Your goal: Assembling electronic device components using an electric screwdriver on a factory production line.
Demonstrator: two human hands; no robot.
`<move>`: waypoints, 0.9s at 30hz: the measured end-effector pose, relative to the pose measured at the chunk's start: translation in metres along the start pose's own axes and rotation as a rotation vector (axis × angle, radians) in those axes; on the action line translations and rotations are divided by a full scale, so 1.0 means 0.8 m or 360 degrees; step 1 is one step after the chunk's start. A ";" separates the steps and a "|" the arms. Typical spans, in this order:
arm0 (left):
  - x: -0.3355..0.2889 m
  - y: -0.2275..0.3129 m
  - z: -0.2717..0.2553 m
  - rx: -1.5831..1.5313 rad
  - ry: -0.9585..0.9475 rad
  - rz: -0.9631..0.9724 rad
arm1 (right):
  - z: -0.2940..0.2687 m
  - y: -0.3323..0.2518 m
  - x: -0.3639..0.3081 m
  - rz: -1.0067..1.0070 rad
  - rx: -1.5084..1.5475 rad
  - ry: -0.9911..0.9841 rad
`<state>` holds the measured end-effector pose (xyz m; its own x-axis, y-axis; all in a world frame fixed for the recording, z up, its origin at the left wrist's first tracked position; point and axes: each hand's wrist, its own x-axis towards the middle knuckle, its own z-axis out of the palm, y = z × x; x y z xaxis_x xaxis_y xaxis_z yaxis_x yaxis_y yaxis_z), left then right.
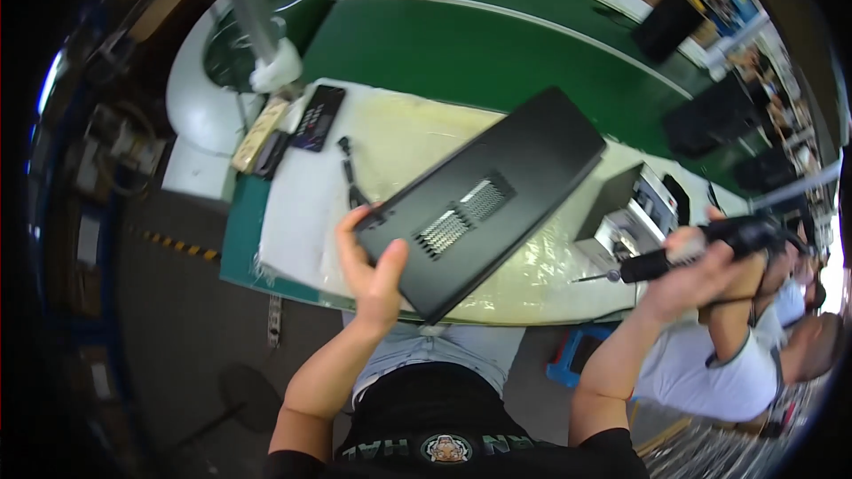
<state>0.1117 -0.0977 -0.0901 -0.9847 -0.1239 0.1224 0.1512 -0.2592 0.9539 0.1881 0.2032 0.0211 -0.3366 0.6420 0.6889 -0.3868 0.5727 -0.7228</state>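
My left hand (371, 288) grips the near left corner of a flat black case (524, 179), thumb on top and fingers along its edge. Two vent grilles show in the upper face of the case, which lies slanted over the pale work mat (404, 120). In my right hand (679, 291) is a black electric screwdriver (645, 267), its thin bit pointing left, off the case. A box with small parts (619, 241) stands just beyond the bit. The underside of the case is hidden.
A black cable (349, 171) and a dark phone-like slab (318, 120) lie on the left. A metal post (246, 9) rises behind them. A green conveyor belt (417, 31) runs along the far side. A person in a white shirt (723, 372) is close on my right.
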 end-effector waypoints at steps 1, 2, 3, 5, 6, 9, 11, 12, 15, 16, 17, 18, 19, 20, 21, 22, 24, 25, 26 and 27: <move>0.001 0.007 0.004 -0.0073 -0.0019 -0.0028 | 0.000 -0.020 0.008 0.0137 0.0204 -0.0160; 0.001 0.010 0.012 -0.0157 -0.0044 -0.0094 | 0.010 -0.053 0.020 0.0229 0.0353 -0.0259; 0.002 0.010 0.006 -0.0135 -0.0045 -0.0049 | 0.031 -0.077 0.018 0.0339 0.0538 -0.0380; 0.002 0.008 0.000 -0.0153 -0.0028 -0.0028 | 0.124 -0.112 -0.010 0.0129 0.0895 -0.0366; 0.002 0.009 0.002 -0.0198 -0.0023 -0.0047 | 0.148 -0.117 -0.007 0.0029 0.0761 -0.0527; 0.002 0.009 0.002 -0.0269 -0.0061 -0.0117 | 0.239 -0.148 -0.027 -0.0372 0.0658 -0.0343; 0.001 0.012 0.001 -0.0322 -0.0035 -0.0160 | 0.265 -0.149 -0.040 -0.0456 0.0845 -0.0487; 0.001 0.009 0.000 -0.0323 -0.0045 -0.0147 | 0.270 -0.147 -0.041 -0.0503 0.0820 -0.0546; 0.003 0.001 0.001 -0.0324 -0.0037 -0.0097 | 0.281 -0.137 -0.052 -0.0536 0.0820 -0.0606; 0.003 0.001 0.001 -0.0302 -0.0052 -0.0070 | 0.284 -0.133 -0.055 -0.0543 0.0823 -0.0691; 0.002 0.001 0.001 -0.0277 -0.0068 -0.0046 | 0.286 -0.128 -0.058 -0.0546 0.0825 -0.0775; 0.003 0.000 0.001 -0.0279 -0.0066 -0.0050 | 0.293 -0.124 -0.063 -0.0530 0.0919 -0.0787; 0.005 0.000 0.001 -0.0290 -0.0050 -0.0055 | 0.297 -0.123 -0.066 -0.0528 0.0916 -0.0789; 0.005 0.000 0.001 -0.0299 -0.0033 -0.0060 | 0.299 -0.123 -0.067 -0.0515 0.0929 -0.0778; 0.005 -0.001 0.001 -0.0300 -0.0033 -0.0063 | 0.301 -0.123 -0.069 -0.0503 0.0943 -0.0765; 0.005 -0.004 0.000 -0.0267 -0.0029 -0.0033 | 0.303 -0.124 -0.072 -0.0459 0.0993 -0.0756; 0.006 -0.005 0.001 -0.0237 -0.0038 0.0007 | 0.304 -0.122 -0.074 -0.0452 0.1015 -0.0789; 0.006 -0.004 0.001 -0.0246 -0.0045 -0.0003 | 0.305 -0.122 -0.075 -0.0439 0.1039 -0.0826; 0.006 -0.004 0.001 -0.0252 -0.0049 -0.0015 | 0.307 -0.122 -0.076 -0.0404 0.1063 -0.0802; 0.006 -0.003 0.000 -0.0250 -0.0051 -0.0010 | 0.309 -0.121 -0.077 -0.0407 0.1066 -0.0798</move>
<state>0.1069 -0.0973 -0.0914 -0.9876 -0.0917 0.1276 0.1541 -0.4068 0.9004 0.0342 -0.0176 0.0625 -0.4476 0.1449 0.8824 -0.8721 0.1475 -0.4666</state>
